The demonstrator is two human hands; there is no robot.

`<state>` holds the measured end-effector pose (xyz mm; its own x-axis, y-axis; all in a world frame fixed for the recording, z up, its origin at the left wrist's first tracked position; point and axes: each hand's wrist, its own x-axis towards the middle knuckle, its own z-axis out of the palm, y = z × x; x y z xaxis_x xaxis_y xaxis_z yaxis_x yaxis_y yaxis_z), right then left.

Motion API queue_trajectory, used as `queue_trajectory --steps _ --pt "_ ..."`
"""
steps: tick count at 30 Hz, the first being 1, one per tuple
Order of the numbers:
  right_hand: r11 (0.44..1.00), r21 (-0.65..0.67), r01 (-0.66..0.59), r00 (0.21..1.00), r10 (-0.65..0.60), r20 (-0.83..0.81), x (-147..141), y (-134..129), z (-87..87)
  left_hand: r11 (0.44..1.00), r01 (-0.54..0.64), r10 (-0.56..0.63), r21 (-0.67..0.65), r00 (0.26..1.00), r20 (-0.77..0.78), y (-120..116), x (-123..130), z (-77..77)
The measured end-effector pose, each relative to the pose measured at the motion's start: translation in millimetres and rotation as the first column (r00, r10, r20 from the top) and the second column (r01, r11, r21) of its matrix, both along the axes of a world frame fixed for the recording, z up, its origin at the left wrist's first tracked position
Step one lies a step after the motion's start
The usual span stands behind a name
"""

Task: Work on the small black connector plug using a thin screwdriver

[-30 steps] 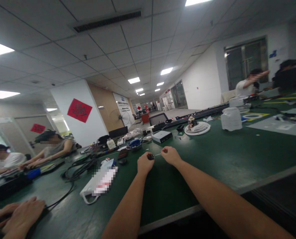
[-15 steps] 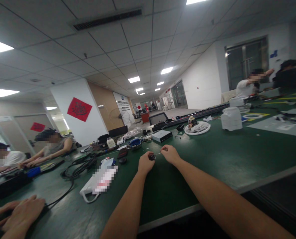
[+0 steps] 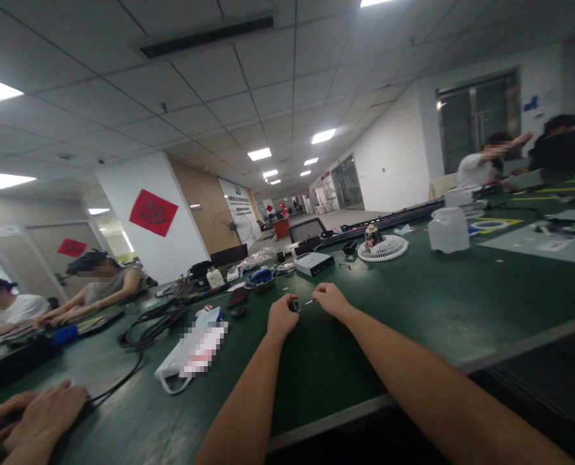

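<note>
My left hand (image 3: pixel 282 316) is closed around a small dark round part (image 3: pixel 294 306), whose end faces my right hand. A thin light-coloured rod (image 3: pixel 310 301) is pinched in the fingers of my right hand (image 3: pixel 331 300), pointing left at the dark part with a small gap between them. Both hands are just over the green table (image 3: pixel 326 368). Beyond them stands a grey and black box (image 3: pixel 315 263). A white fan grille (image 3: pixel 383 248) with a motor on it lies to its right.
A black mouse (image 3: pixel 237 312), a white bag (image 3: pixel 190 352) and coiled black cables (image 3: pixel 154 326) are left of my hands. A co-worker's hands (image 3: pixel 50 413) rest at the lower left. A white plastic-wrapped object (image 3: pixel 448 230) stands at the right; a blue item in a bowl (image 3: pixel 261 278) lies behind.
The rod's tip has drawn slightly away from the dark part, and that part has turned a little in my left hand. The view has shifted slightly.
</note>
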<state>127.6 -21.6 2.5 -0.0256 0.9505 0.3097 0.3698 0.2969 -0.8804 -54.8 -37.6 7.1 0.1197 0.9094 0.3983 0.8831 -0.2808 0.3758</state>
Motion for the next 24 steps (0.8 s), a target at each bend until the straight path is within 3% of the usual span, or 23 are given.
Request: queue_trajectory --steps 10,24 --pt "1.0 -0.01 0.016 0.999 -0.017 -0.044 2.8 2.5 -0.8 0.999 0.039 -0.039 -0.017 0.999 -0.006 -1.9 3.0 1.2" --pt "0.998 -0.011 0.067 0.993 -0.065 0.095 3.6 3.0 -5.2 0.998 0.048 -0.049 -0.033 0.999 -0.001 -3.4 3.8 1.3"
